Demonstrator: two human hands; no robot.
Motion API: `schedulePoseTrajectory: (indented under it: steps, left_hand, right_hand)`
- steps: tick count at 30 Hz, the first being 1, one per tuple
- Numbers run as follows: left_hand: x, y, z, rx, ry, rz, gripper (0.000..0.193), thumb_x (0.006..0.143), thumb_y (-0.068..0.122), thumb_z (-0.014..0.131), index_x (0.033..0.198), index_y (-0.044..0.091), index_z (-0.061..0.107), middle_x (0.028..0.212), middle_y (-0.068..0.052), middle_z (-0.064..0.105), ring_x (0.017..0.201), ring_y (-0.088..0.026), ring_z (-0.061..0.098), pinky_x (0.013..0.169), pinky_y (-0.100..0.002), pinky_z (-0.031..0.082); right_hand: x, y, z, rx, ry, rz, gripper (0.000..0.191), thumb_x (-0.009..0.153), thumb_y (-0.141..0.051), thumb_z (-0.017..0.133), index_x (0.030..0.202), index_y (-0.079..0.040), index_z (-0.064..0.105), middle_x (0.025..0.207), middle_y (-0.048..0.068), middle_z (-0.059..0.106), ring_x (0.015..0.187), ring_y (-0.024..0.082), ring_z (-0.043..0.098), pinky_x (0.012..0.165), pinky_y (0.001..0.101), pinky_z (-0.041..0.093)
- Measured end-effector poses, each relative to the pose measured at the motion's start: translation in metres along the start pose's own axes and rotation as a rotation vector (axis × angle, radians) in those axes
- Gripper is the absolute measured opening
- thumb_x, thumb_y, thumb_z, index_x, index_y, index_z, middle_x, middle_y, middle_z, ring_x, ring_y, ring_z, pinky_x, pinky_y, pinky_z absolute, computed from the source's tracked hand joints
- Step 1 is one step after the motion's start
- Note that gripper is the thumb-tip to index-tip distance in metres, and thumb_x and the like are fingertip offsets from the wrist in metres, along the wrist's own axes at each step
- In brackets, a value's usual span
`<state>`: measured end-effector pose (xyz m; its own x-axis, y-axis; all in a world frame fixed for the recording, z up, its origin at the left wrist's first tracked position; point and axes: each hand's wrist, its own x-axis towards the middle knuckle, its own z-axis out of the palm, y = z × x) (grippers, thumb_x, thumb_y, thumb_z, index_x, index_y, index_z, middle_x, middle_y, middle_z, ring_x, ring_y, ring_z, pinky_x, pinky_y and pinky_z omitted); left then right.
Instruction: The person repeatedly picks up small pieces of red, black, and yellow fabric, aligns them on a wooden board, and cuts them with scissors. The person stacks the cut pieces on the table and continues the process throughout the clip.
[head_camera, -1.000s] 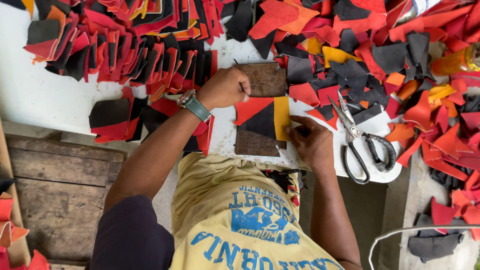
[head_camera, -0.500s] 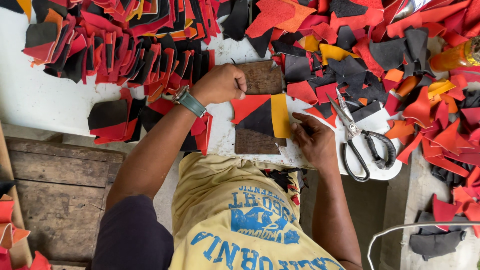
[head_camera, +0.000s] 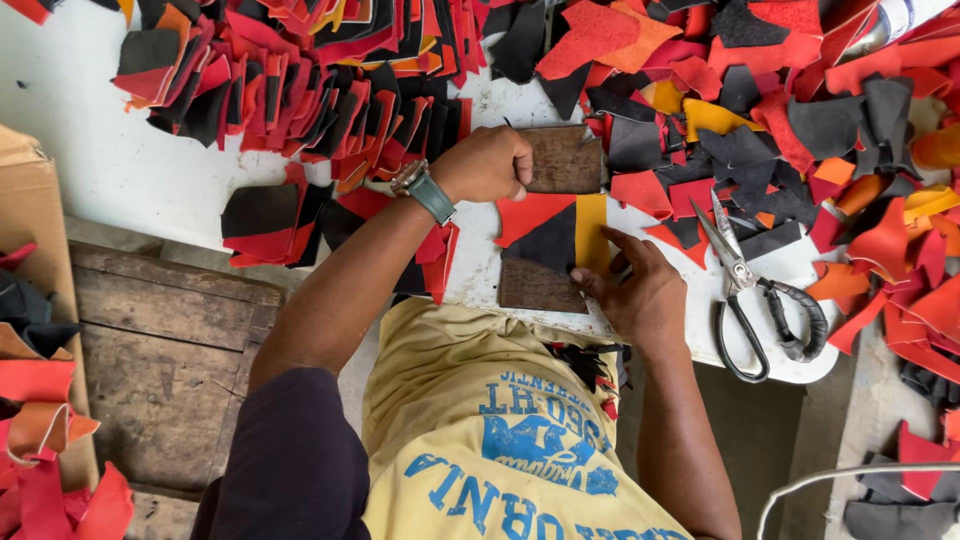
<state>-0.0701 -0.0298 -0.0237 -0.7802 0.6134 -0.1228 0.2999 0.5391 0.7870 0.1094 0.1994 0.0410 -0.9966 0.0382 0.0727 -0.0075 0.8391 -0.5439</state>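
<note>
At the far left a cardboard box (head_camera: 30, 200) is cut off by the frame edge, with red and black scraps (head_camera: 40, 400) below it, also partly out of view. Beside it sits a worn wooden bench (head_camera: 165, 360), its lower end hidden behind the person's dark sleeve (head_camera: 290, 460). Above lies the white table (head_camera: 90, 140), and across its top a fanned row of red, black and orange cut pieces (head_camera: 300, 90) runs out past the upper edge.

The left hand (head_camera: 485, 163), with a watch (head_camera: 425, 187) on its wrist, is curled into a loose fist with its fingers together. It rests on the left end of a brown board (head_camera: 565, 160); whether it grips something small is hard to tell, as the fingers hide the palm. Just below the board lies a patch (head_camera: 550, 225) of red, black and yellow parts, flat on the table. A second brown board (head_camera: 540, 287) touches the patch's lower edge.

The right hand (head_camera: 640, 290) lies open, fingers spread and pressing on the patch's right side and that lower board's corner; it clamps nothing. The yellow shirt (head_camera: 500, 430) hides the table's near edge.

Just right of that hand lie big scissors (head_camera: 745, 290), blades shut, handles wrapped in black. Beyond, a loose heap of scraps (head_camera: 800, 100) covers the table and spills past the right edge. A thin white wire (head_camera: 850, 475) curves in at the bottom right, its ends cut off.
</note>
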Motion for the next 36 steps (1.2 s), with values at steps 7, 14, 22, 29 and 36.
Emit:
schedulePoseTrajectory:
  steps: [7, 14, 22, 29, 36]
  left_hand:
    - [-0.029, 0.052, 0.045, 0.272, 0.033, 0.270, 0.018, 0.086, 0.010, 0.079, 0.101, 0.005, 0.071, 0.108, -0.010, 0.065, 0.101, -0.026, 0.067, 0.089, -0.041, 0.055]
    - [-0.050, 0.081, 0.039, 0.247, -0.082, 0.230, 0.035, 0.076, 0.014, 0.084, 0.106, 0.004, 0.070, 0.113, -0.012, 0.061, 0.103, -0.032, 0.065, 0.086, -0.044, 0.052]
    - [-0.009, 0.084, 0.040, 0.327, 0.005, 0.551, 0.023, 0.081, 0.001, 0.074, 0.103, 0.003, 0.069, 0.104, -0.013, 0.063, 0.103, -0.033, 0.066, 0.085, -0.046, 0.054]
    - [0.040, 0.085, 0.082, 0.789, -0.148, 0.824, 0.005, 0.080, 0.008, 0.067, 0.081, 0.012, 0.070, 0.089, -0.007, 0.065, 0.097, -0.028, 0.066, 0.071, -0.047, 0.054]
    - [0.034, 0.099, 0.069, 0.781, 0.019, 0.868, 0.005, 0.079, 0.008, 0.067, 0.077, 0.012, 0.065, 0.081, -0.009, 0.065, 0.086, -0.031, 0.067, 0.076, -0.047, 0.054]
  right_hand:
    - [-0.001, 0.010, 0.009, -0.082, -0.018, -0.001, 0.063, 0.072, -0.036, 0.092, 0.126, -0.010, 0.071, 0.079, 0.007, 0.067, 0.066, 0.023, 0.064, 0.060, 0.0372, 0.051]
    - [-0.023, 0.074, -0.036, 0.562, -0.015, 0.235, 0.037, 0.099, -0.024, 0.072, 0.131, -0.006, 0.069, 0.097, 0.005, 0.075, 0.076, 0.010, 0.068, 0.066, 0.0248, 0.053]
    - [-0.083, 0.116, -0.100, -0.399, 0.141, 0.185, 0.065, 0.079, -0.028, 0.088, 0.136, -0.004, 0.067, 0.122, 0.020, 0.067, 0.113, 0.038, 0.063, 0.098, 0.0458, 0.050]
    - [-0.074, 0.137, -0.088, -0.475, 0.080, 0.256, 0.068, 0.075, -0.025, 0.080, 0.138, -0.005, 0.065, 0.127, 0.022, 0.066, 0.115, 0.042, 0.059, 0.101, 0.0486, 0.047]
    - [-0.065, 0.141, -0.094, -0.480, 0.082, 0.327, 0.049, 0.074, -0.024, 0.081, 0.117, -0.003, 0.068, 0.114, 0.019, 0.070, 0.111, 0.039, 0.064, 0.095, 0.0471, 0.051]
